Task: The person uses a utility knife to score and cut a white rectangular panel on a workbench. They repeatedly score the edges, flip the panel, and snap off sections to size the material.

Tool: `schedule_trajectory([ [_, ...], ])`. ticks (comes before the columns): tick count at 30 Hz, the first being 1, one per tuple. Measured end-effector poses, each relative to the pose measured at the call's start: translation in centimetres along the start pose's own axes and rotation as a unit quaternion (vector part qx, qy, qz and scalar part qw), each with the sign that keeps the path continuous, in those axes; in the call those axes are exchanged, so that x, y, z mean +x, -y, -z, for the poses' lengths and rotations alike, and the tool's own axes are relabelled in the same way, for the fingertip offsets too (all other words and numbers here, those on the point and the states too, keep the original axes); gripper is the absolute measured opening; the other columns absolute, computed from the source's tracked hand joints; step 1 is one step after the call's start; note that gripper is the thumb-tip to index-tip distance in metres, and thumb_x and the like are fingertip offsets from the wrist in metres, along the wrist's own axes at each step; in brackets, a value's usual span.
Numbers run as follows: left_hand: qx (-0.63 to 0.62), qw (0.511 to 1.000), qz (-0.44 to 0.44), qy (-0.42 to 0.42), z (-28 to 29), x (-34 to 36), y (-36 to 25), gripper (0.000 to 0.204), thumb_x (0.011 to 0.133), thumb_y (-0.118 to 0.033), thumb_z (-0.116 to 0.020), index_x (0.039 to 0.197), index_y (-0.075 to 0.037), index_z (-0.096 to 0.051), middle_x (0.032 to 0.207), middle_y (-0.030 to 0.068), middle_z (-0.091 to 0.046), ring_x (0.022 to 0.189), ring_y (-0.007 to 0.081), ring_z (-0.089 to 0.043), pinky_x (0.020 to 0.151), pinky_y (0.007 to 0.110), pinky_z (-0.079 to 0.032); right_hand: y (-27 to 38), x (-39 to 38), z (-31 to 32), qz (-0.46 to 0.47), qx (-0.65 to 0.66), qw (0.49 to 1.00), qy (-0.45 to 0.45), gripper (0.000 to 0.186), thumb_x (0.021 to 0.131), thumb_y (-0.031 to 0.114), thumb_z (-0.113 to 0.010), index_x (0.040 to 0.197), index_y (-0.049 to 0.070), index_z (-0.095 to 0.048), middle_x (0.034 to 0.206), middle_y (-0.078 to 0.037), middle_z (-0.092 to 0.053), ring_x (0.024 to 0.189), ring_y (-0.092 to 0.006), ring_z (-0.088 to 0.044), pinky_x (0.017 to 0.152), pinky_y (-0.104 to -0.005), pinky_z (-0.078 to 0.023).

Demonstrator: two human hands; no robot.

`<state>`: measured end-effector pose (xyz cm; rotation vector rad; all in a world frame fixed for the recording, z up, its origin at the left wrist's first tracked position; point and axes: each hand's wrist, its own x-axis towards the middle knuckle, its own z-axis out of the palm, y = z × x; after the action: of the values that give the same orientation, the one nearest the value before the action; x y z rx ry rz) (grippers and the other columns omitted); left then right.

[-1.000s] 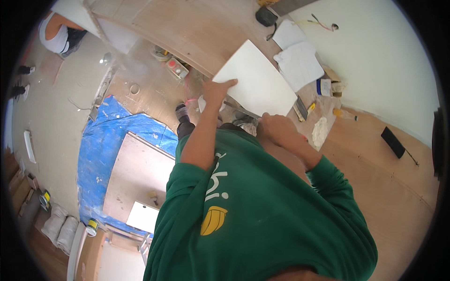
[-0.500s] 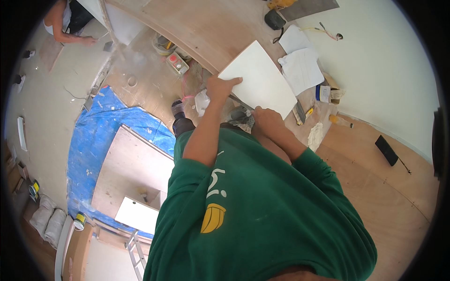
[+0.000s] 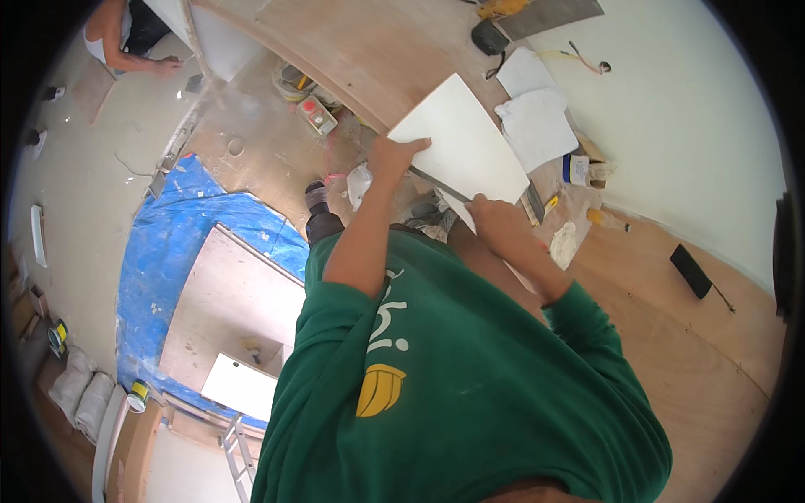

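Observation:
A white panel (image 3: pixel 465 138) is held tilted in front of me. My left hand (image 3: pixel 394 159) grips its left corner, thumb lying on the white face. A dark grey band (image 3: pixel 436 182) runs along the panel's near edge. Below that edge shows a narrow white strip (image 3: pixel 455 210), passing beside and under my right hand (image 3: pixel 501 225). The right fingers are closed at the near right edge, apparently on this strip; the grip itself is partly hidden.
A blue sheet (image 3: pixel 172 260) with a large board (image 3: pixel 226 310) lies at left. White pieces (image 3: pixel 537 126), a black case (image 3: pixel 490 38) and a yellow-handled cutter (image 3: pixel 550 204) lie ahead right. Another person's arm (image 3: pixel 126 60) shows at the far left. A ladder (image 3: pixel 237 453) stands at lower left.
My right hand has shifted right along the panel's near edge. The narrow white strip now shows below that edge. My left hand and the panel have barely moved.

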<state>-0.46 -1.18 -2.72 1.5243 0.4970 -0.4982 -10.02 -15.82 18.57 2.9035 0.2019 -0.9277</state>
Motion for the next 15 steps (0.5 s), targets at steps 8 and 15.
schedule_trajectory([
  [8,0.035,0.998,-0.037,-0.026,0.8,-2.2,-2.9,0.053,0.061,-0.03,-0.091,0.102,0.001,-0.076,0.094,0.0172,-0.076,0.084,0.028,-0.074,0.076,0.036,-0.056,-0.6,-0.1,-4.7,0.025,0.008,0.999,-0.045,0.027,0.101,0.026,-0.053,0.089,0.002,-0.058,0.069,-0.017,-0.067,0.067,-0.0353,-0.07,0.062,-0.0462,-0.056],
  [15,-0.03,0.997,-0.067,-0.003,0.4,-1.9,-2.0,0.059,0.058,-0.035,-0.092,0.1,0.003,-0.076,0.096,0.0187,-0.076,0.089,0.0296,-0.074,0.079,0.038,-0.056,-0.7,-0.3,-3.0,0.037,-0.023,0.998,-0.042,0.026,0.101,0.024,-0.053,0.088,0.002,-0.057,0.069,-0.018,-0.067,0.068,-0.034,-0.071,0.06,-0.0447,-0.056],
])
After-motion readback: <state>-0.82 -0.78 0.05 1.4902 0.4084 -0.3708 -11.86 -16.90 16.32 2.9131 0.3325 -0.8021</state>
